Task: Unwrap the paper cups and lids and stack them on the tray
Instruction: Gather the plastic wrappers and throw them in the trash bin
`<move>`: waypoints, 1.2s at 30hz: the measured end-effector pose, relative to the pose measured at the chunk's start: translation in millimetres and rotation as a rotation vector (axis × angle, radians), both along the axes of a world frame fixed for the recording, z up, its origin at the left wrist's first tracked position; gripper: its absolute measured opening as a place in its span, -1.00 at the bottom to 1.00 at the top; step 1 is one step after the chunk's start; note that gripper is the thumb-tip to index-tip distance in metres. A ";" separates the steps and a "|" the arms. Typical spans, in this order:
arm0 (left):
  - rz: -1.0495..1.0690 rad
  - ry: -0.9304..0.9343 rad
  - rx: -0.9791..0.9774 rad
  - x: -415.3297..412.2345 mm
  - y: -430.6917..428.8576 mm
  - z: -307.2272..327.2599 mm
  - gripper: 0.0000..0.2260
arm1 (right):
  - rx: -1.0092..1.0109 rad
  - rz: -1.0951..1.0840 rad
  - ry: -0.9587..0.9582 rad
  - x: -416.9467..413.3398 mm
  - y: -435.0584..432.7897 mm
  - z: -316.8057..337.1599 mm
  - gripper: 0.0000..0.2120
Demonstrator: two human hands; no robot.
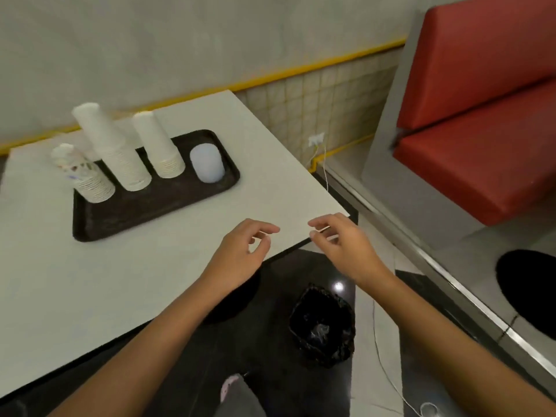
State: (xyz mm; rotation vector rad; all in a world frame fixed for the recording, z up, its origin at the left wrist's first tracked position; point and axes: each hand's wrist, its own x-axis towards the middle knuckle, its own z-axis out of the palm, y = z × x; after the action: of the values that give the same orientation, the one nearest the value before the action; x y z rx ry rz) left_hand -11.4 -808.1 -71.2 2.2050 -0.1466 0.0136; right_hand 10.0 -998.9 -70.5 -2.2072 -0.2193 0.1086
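On the dark tray [156, 218], three stacks of paper cups [115, 149] are set upside down in a row, with translucent lids [207, 164] at the row's right end. Right of the tray and nearer the person, the left hand [240, 254] and right hand [343, 245] are held over the bench [90, 281] corner, fingers loosely curled, apart, clamped on nothing. Stacking appears finished; if tidying remains, the printed stack [85, 176] at the tray's left edge is best nudged gently inward, low down.

Three cup stacks [120, 152], seemingly one lid stack [207, 164], one tray [150, 212], one bin [322, 329].
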 end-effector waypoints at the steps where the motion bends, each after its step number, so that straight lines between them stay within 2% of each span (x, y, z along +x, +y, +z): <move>1: 0.024 -0.017 0.005 1.2 11.8 7.3 -0.76 | -0.002 0.029 -0.010 6.8 9.8 4.8 -0.79; 8: 0.115 -0.101 0.062 27.7 107.0 53.2 -0.80 | 0.069 0.207 -0.123 63.8 98.1 37.1 -0.84; 12: 0.165 -0.142 0.084 56.4 175.1 77.7 -0.81 | 0.129 0.233 -0.205 102.8 159.8 56.7 -0.86; 20: 0.301 -0.198 0.100 125.1 308.0 121.6 -0.81 | 0.213 0.294 -0.255 190.8 296.6 105.2 -0.85; 27: 0.417 -0.212 0.074 187.9 404.0 120.5 -0.77 | 0.276 0.324 -0.222 266.8 384.4 127.5 -0.91; 33: 0.524 -0.142 0.158 245.1 458.7 95.7 -0.79 | 0.129 0.370 -0.134 349.6 435.8 115.8 -0.90; 36: 0.509 -0.066 0.268 275.5 479.4 75.3 -0.75 | -0.091 0.394 -0.061 390.0 462.9 91.4 -0.72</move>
State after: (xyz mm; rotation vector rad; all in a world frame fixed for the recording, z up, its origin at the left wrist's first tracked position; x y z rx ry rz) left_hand 264.1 -328.7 4.1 2.4528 0.3999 0.3677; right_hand 400.0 -536.1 20.9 -2.2328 -0.6945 0.2727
